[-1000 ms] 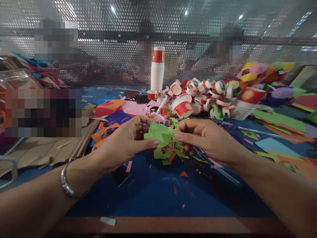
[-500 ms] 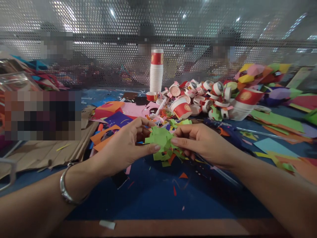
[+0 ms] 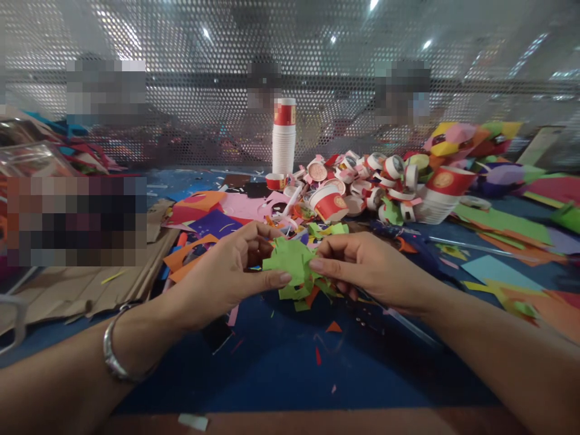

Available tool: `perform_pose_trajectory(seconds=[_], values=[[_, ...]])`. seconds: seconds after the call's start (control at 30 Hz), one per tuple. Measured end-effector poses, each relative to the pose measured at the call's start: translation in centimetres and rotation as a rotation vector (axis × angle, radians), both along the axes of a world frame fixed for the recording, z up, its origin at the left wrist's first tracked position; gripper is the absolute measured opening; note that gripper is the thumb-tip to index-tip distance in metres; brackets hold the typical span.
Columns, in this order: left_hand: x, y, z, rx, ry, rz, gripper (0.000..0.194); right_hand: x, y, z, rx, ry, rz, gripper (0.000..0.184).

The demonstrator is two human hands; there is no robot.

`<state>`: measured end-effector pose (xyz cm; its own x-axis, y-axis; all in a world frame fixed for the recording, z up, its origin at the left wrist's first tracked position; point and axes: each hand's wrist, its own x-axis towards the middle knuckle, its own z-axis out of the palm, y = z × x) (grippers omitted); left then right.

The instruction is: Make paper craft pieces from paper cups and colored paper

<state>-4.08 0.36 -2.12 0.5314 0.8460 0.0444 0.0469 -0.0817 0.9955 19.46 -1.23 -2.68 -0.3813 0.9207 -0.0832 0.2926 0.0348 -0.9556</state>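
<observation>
screen: perforated metal [image 3: 199, 133], with rows of round holes; stands behind the work area, blurred people beyond it.
table: blue surface [image 3: 290, 374], matte; a piece set down here could be lost among the clutter, since scraps of like colour lie close by.
cardboard: flat brown sheets [image 3: 58, 296], creased, with ragged edges, at the left.
cup pile: mixed paper cups and cut rings [image 3: 394, 166], beyond the right hand; could slide if bumped, as the parts are rounded and loosely heaped.
left hand: thumb and fingers [image 3: 235, 275] grasp the left edge of the green paper piece; excess pinch could crush it.
right hand: thumb and forefinger [image 3: 371, 266] grip its right edge; opposed pulling could tear it.
upright stack: nested paper cups [image 3: 283, 151], white walls, red top; tall and narrow, so a knock could topple it.
green paper piece: thin matte paper [image 3: 290, 257], crumpled, jagged in outline, held between both hands above the table; layers could separate if either grip slackens.
bracelet: silver-coloured band [image 3: 111, 350], smooth, on the left wrist; could snag paper.
green scraps: angular strips [image 3: 301, 306] below the piece; whether joined to it, cannot tell.
red sliver: pointed paper offcut [image 3: 318, 355], lying nearer the front edge.
</observation>
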Motion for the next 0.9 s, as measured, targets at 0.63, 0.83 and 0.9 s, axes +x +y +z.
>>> perform_pose_trajectory(seconds=[0.63, 0.83, 0.9], values=[[0.4, -0.3, -0.4, -0.127, -0.06, 0.132, 0.057, -1.5, -0.9, 0.1, -0.161, 0.385, -0.065, 0.033], [0.7, -0.6, -0.2, -0.12, -0.043, 0.144, 0.06, -2.2, -1.0, -0.3, -0.167, 0.394, -0.106, 0.034], [0.8, -0.7, -0.2, -0.124, -0.056, 0.137, 0.06, -2.2, -1.1, -0.5, -0.163, 0.388, -0.112, 0.033]])
